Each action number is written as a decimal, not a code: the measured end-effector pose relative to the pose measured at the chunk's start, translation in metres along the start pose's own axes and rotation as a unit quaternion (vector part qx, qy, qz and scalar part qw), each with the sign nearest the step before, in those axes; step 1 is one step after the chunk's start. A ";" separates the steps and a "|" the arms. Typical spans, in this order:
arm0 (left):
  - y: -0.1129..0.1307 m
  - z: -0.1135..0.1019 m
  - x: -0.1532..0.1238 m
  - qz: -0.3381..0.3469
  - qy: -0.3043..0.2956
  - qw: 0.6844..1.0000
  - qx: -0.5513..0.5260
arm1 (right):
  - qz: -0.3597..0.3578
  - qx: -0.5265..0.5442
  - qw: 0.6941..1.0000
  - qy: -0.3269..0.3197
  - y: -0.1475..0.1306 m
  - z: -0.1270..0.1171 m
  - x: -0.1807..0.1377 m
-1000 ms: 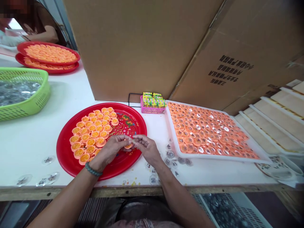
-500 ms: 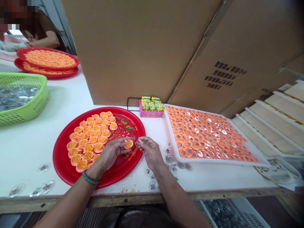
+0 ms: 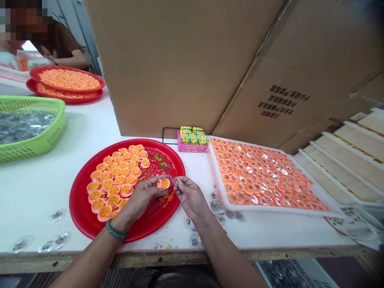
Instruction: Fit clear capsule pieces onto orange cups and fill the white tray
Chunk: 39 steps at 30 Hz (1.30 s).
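Observation:
My left hand (image 3: 141, 198) pinches a small orange cup (image 3: 164, 183) filled with yellow beads, held over the red round tray (image 3: 81, 212). My right hand (image 3: 189, 196) is closed beside it, its fingertips pinching a small clear lid (image 3: 175, 183) right next to the cup. On the tray's left half lie several more filled orange cups (image 3: 117, 176). A few loose yellow beads (image 3: 168, 197) lie on the tray under my hands. Clear lids (image 3: 216, 206) are scattered on the white table by my right wrist.
A white tray (image 3: 300, 212) of lidded orange cups stands at the right. A pink basket of small yellow boxes (image 3: 192, 138) sits against big cardboard boxes (image 3: 186, 60). Far left: a green basket (image 3: 39, 140) of clear lids, stacked red trays (image 3: 66, 82), another person (image 3: 57, 44).
My hands have drawn slightly apart: the cup in my left hand now shows clear of my right fingers. The view has shifted a little downward.

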<state>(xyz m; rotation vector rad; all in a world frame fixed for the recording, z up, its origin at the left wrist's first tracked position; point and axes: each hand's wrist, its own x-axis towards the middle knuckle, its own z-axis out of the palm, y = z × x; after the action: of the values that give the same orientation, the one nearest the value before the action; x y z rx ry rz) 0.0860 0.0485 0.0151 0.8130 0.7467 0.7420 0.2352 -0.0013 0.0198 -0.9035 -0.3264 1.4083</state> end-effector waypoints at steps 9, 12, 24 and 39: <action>-0.005 0.001 0.002 0.035 -0.024 0.999 0.016 | -0.066 -0.102 0.989 0.078 0.019 0.015 0.008; -0.006 0.001 0.003 0.038 -0.034 0.998 0.028 | -0.091 -0.139 0.983 0.080 0.023 0.016 0.009; -0.005 0.001 0.004 0.044 -0.039 0.997 0.048 | -0.143 -0.244 0.958 0.042 0.030 0.016 0.009; 0.006 0.007 -0.004 0.031 -0.051 0.995 0.075 | -0.252 -0.424 0.870 0.009 0.015 0.006 -0.003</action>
<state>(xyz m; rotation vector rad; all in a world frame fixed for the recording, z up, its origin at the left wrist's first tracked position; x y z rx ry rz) 0.0876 0.0453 0.0243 1.0063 0.6936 0.7005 0.2200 -0.0031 0.0142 -1.4021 -1.1400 0.7311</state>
